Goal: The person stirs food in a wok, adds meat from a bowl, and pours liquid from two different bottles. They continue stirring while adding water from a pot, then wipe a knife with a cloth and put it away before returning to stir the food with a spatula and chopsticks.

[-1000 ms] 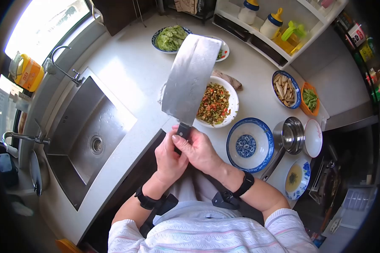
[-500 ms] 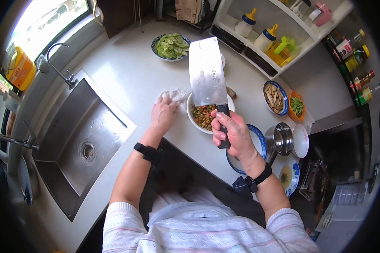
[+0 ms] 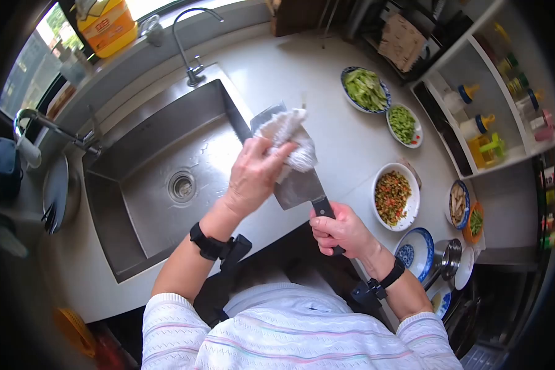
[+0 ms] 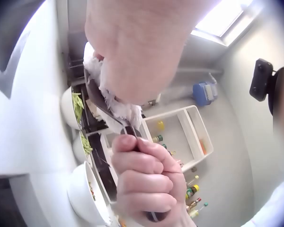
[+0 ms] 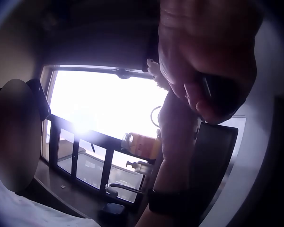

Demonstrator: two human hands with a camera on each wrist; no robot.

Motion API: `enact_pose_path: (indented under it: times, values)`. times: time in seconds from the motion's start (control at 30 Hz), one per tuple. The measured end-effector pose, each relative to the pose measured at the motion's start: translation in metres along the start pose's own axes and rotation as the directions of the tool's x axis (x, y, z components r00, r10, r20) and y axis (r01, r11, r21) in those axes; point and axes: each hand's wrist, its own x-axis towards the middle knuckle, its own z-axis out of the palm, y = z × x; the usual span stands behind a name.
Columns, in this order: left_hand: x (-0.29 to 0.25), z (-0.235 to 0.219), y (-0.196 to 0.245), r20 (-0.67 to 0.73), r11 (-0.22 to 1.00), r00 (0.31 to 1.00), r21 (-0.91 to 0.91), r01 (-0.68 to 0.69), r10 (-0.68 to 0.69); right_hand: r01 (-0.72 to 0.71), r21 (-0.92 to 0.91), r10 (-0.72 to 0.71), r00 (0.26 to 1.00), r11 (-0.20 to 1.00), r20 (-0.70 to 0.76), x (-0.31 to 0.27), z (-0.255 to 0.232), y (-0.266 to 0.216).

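Note:
My right hand (image 3: 344,230) grips the black handle of a cleaver (image 3: 299,190), its broad blade slanting up and left near the sink's right edge. With my left hand (image 3: 253,174) I hold a white cloth (image 3: 295,140) against the blade, fingers curled over it. The cloth covers much of the blade's middle; a corner of steel shows above it and the heel below. In the left wrist view, the right hand (image 4: 144,177) is wrapped round the handle, and the cloth (image 4: 128,113) lies along the blade. The right wrist view is dark, with the right hand (image 5: 208,61) close up.
A steel sink (image 3: 135,237) lies to the left. On the counter at right stand a white bowl (image 3: 377,213) of chopped mixed vegetables, a plate (image 3: 419,137) of green pieces, a bowl (image 3: 385,102) of sliced greens and a blue-rimmed bowl (image 3: 427,237). A white shelf (image 3: 456,139) stands behind.
Both hands first met at the cleaver's handle. The left hand then reached to the cloth on the counter and brought it onto the blade. The cleaver moved left towards the sink; the view turned left.

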Motion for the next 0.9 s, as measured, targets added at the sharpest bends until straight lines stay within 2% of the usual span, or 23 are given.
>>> enact_pose_path:
  times: [0.1, 0.17, 0.2, 0.23, 0.27, 0.3, 0.37, 0.4, 0.47, 0.5, 0.53, 0.57, 0.63, 0.7, 0.77, 0.83, 0.9]
  values:
    - [-0.009, -0.024, -0.056, -0.128, 0.984, 0.988, 0.143, 0.103, -0.085, -0.074, -0.028, 0.076, 0.994, 0.997, 0.083, 0.01, 0.016, -0.001]
    - [-0.028, -0.036, -0.103, -0.141, 0.935, 0.935, 0.1, 0.341, -0.326, -0.097, -0.037, 0.1, 0.989, 0.995, 0.109, 0.012, 0.018, -0.004]
    - [-0.039, -0.046, -0.123, -0.16, 0.867, 0.852, -0.098, 0.488, -0.498, -0.08, -0.176, 0.096, 0.992, 0.981, 0.086, 0.012, 0.018, -0.008]
    - [-0.047, -0.056, -0.138, -0.14, 0.748, 0.747, -0.295, 0.595, -0.65, -0.062, -0.308, 0.085, 0.994, 0.949, 0.062, 0.011, 0.018, -0.013]
    - [-0.053, -0.071, -0.145, -0.094, 0.617, 0.69, -0.545, 0.568, -0.718, 0.133, -0.601, -0.112, 0.991, 0.788, 0.072, 0.012, 0.021, -0.024]
    - [-0.053, -0.086, -0.145, -0.024, 0.435, 0.64, -0.753, 0.493, -0.768, 0.311, -0.845, -0.376, 0.915, 0.435, 0.143, 0.018, 0.011, -0.025]
    - [-0.044, -0.114, -0.125, 0.058, 0.346, 0.685, -0.831, 0.436, -0.726, 0.29, -0.95, -0.475, 0.824, -0.116, 0.309, 0.022, 0.014, -0.049]
    - [-0.036, -0.119, -0.112, 0.097, 0.369, 0.705, -0.798, 0.477, -0.703, 0.277, -0.954, -0.476, 0.827, -0.116, 0.298, 0.027, 0.015, -0.055]
    - [-0.026, -0.099, -0.083, 0.124, 0.523, 0.831, -0.724, 0.45, -0.542, 0.19, -0.906, -0.383, 0.859, -0.379, 0.34, 0.04, 0.023, -0.06]
    - [-0.019, -0.09, -0.062, 0.162, 0.739, 0.881, -0.488, 0.464, -0.445, 0.187, -0.904, -0.386, 0.857, -0.384, 0.341, 0.046, 0.029, -0.063]
    - [-0.011, -0.081, -0.038, 0.179, 0.898, 0.925, -0.238, 0.371, -0.335, 0.218, -0.879, -0.379, 0.839, -0.425, 0.391, 0.052, 0.036, -0.065]
    - [-0.007, -0.07, -0.018, 0.256, 0.944, 0.92, -0.067, 0.322, -0.296, 0.246, -0.851, -0.37, 0.819, -0.464, 0.439, 0.055, 0.041, -0.068]
    - [-0.004, -0.06, -0.017, 0.226, 0.967, 0.94, 0.07, 0.247, -0.256, 0.219, -0.849, -0.356, 0.836, -0.48, 0.417, 0.052, 0.045, -0.078]
    - [-0.005, -0.06, -0.049, 0.318, 0.891, 0.84, 0.273, 0.363, -0.44, 0.186, -0.828, -0.329, 0.854, -0.529, 0.402, 0.042, 0.039, -0.085]
    - [-0.018, -0.063, -0.094, 0.307, 0.775, 0.739, 0.452, 0.441, -0.599, 0.176, -0.813, -0.328, 0.852, -0.555, 0.408, 0.025, 0.031, -0.094]
    - [-0.032, -0.072, -0.126, 0.175, 0.735, 0.75, 0.428, 0.526, -0.638, 0.168, -0.807, -0.336, 0.847, -0.566, 0.412, 0.019, 0.021, -0.1]
    - [-0.023, -0.081, -0.125, 0.059, 0.794, 0.798, 0.165, 0.585, -0.6, 0.215, -0.8, -0.32, 0.834, -0.56, 0.449, 0.017, 0.008, -0.106]
